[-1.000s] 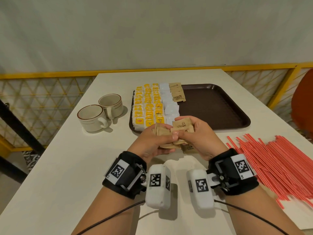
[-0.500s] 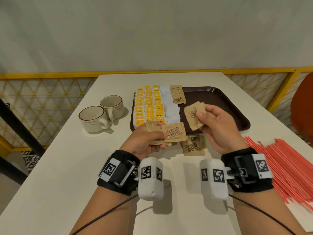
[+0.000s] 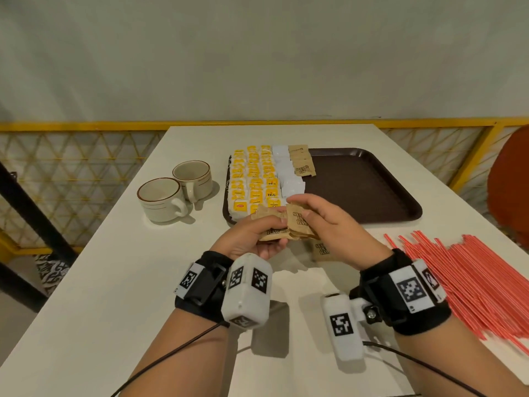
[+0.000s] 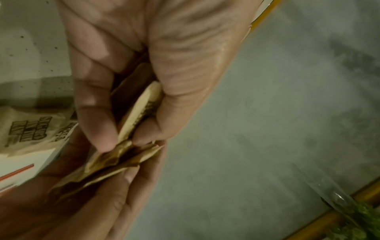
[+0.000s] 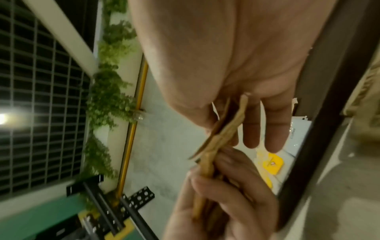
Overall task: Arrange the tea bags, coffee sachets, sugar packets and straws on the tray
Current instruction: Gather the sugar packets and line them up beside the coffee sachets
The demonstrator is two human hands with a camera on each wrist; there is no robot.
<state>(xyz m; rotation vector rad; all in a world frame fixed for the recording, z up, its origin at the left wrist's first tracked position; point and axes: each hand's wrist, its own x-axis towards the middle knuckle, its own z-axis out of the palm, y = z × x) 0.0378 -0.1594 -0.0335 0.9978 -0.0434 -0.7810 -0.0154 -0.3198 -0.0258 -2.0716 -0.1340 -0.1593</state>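
A small stack of brown paper sugar packets [image 3: 276,229] is gripped in the left hand [image 3: 252,236] above the white worktop [image 3: 120,267], just in front of the near edge of the dark brown plastic tray [image 3: 366,184]. One brown packet [image 3: 299,222] at the stack's right end is pinched by the right hand [image 3: 335,224], thumb on the printed face. Both hands are clamped on packets and touch each other. Another loose brown packet [image 3: 322,250] lies flat on the worktop under the right hand. On the tray's left side, yellow tea bags [image 3: 254,179], white sachets [image 3: 287,176] and a short row of brown packets [image 3: 302,163] are laid in columns. Red plastic straws [image 3: 472,279] are piled by the worktop's right edge. Two cream ceramic cups [image 3: 177,190] stand left of the tray.
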